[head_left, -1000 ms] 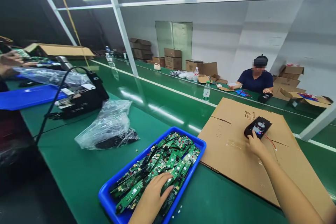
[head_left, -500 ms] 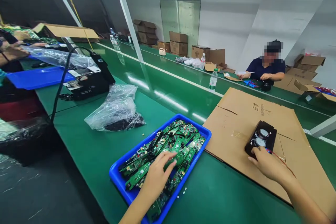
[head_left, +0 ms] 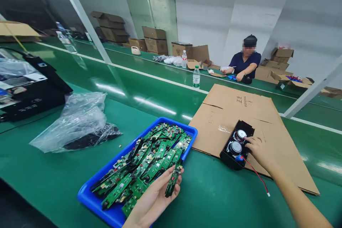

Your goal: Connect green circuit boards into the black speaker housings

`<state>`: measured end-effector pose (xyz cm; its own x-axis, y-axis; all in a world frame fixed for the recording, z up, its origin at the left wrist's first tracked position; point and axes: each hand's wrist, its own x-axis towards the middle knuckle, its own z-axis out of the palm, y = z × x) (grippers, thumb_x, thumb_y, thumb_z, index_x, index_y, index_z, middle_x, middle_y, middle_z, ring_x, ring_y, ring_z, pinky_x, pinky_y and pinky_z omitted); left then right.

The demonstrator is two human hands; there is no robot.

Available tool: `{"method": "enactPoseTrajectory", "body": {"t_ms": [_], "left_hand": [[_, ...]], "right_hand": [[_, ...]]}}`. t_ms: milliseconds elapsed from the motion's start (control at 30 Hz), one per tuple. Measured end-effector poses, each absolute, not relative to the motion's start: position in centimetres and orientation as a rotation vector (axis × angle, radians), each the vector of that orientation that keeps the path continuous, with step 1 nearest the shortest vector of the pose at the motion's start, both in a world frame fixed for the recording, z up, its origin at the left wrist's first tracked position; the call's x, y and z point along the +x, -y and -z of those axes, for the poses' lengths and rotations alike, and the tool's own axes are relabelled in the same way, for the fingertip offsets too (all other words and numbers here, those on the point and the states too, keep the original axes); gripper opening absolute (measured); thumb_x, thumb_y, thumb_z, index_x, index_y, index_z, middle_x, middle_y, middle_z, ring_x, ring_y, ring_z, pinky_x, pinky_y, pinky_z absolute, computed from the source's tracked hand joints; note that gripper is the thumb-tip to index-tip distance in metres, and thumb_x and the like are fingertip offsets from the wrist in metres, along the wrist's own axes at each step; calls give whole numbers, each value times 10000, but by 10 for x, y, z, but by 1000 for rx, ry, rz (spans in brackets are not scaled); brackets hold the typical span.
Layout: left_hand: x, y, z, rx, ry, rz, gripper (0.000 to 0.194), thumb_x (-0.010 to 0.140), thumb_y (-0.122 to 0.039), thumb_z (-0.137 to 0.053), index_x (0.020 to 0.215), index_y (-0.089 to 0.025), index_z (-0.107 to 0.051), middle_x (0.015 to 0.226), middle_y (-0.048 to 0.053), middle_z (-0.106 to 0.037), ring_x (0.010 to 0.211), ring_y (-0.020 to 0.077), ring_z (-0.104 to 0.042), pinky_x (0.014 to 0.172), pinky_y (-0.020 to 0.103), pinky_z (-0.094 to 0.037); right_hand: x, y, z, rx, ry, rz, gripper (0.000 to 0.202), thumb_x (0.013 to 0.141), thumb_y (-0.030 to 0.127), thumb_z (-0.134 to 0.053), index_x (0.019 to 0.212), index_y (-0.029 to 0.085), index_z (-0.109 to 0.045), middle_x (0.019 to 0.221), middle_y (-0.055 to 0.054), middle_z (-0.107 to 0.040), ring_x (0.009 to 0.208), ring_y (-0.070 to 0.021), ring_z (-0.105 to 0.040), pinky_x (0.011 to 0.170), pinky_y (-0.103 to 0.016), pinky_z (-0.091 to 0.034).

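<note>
My left hand [head_left: 160,194] holds a green circuit board [head_left: 174,180] between thumb and fingers, over the right edge of a blue tray [head_left: 192,136] heaped with similar boards. My right hand [head_left: 258,149] touches the right side of a black housing [head_left: 232,160], with its fingers beside two round speakers [head_left: 236,147]. Whether those fingers grip the housing's edge is hard to tell. The housing lies open side up, partly on a flat cardboard sheet [head_left: 240,105]. A red wire [head_left: 258,175] with a white plug trails from it onto the green table.
A clear plastic bag [head_left: 80,121] with black contents lies left of the tray, near a black machine [head_left: 34,96]. Behind the cardboard stands a water bottle [head_left: 196,77]. Across the bench a person [head_left: 245,62] works; a metal post [head_left: 312,91] rises at the right.
My left hand has taken a board from the tray and turned palm up. The black housing has shifted toward me, partly off the cardboard. The view has swung to the right.
</note>
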<state>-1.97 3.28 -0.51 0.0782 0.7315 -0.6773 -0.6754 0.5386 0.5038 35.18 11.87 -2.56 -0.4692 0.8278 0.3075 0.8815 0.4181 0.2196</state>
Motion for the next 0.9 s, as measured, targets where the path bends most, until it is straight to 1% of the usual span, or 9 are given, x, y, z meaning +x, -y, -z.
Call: {"method": "enactPoseTrajectory", "body": {"t_ms": [133, 267, 367, 467, 533, 633, 733, 833, 900], "left_hand": [[-8, -31, 4, 14, -1068, -1050, 257, 932, -37, -426, 841, -71, -664, 784, 85, -691, 601, 129, -655, 504, 234, -546], [1, -31, 11, 17, -1066, -1001, 325, 953, -77, -407, 784, -60, -684, 748, 89, -689, 593, 131, -653, 494, 228, -544], [9, -32, 16, -6, -1038, -949, 356, 957, -91, -402, 758, -54, -696, 764, 104, -696, 597, 132, -653, 506, 231, -544], [17, -33, 20, -21, -1001, -913, 369, 957, -85, -394, 764, -46, -707, 789, 121, -703, 603, 127, -649, 516, 222, -536], [19, -32, 21, -17, -979, -901, 367, 957, -78, -389, 789, -46, -714, 797, 124, -705, 614, 129, -648, 527, 227, -534], [19, -30, 23, -1, -957, -888, 355, 954, -67, -389, 826, -49, -721, 827, 128, -709, 637, 135, -651, 547, 245, -533], [15, -26, 24, 23, -944, -887, 351, 942, -29, -388, 867, -79, -727, 848, 105, -713, 670, 136, -657, 578, 256, -535], [13, -21, 22, 59, -931, -893, 345, 925, -8, -409, 862, -108, -734, 887, 95, -719, 734, 143, -665, 642, 268, -543], [12, -18, 21, 79, -926, -884, 302, 908, -17, -453, 861, -109, -737, 934, 107, -721, 774, 158, -666, 680, 279, -544]], "right_hand": [[339, -90, 14, -1426, 2621, 515, 178, 722, 55, -677, 621, 191, -622, 674, -22, -648, 734, -202, -583, 819, -394, -377], [312, -31, 13, -1390, 2645, 456, 199, 693, 119, -737, 615, 191, -569, 597, 18, -591, 656, -171, -543, 876, -387, -317], [286, 16, 20, -1454, 2451, 358, 211, 792, 129, -605, 603, 192, -536, 568, 6, -558, 644, -181, -528, 806, -357, -314], [269, 47, 27, -1510, 2280, 266, 377, 933, 148, -366, 592, 198, -517, 544, -8, -525, 610, -183, -500, 751, -337, -311], [264, 58, 28, -1552, 2259, 267, 477, 982, 164, -253, 575, 198, -499, 528, -8, -514, 570, -172, -479, 726, -328, -310], [256, 64, 24, -1619, 2226, 328, 478, 1005, 213, -265, 606, 190, -528, 533, -10, -522, 551, -164, -482, 675, -318, -317], [232, 61, 12, -1543, 2112, 301, 282, 975, 235, -416, 786, 173, -615, 618, -18, -583, 574, -157, -511, 640, -304, -351], [193, 50, 5, -1284, 2090, 309, 240, 952, 148, -409, 936, 185, -646, 817, -54, -674, 742, -186, -594, 732, -335, -412], [170, 41, 5, -1149, 2114, 326, 314, 926, 69, -361, 878, 171, -653, 831, -63, -682, 785, -198, -603, 841, -406, -412]]}}
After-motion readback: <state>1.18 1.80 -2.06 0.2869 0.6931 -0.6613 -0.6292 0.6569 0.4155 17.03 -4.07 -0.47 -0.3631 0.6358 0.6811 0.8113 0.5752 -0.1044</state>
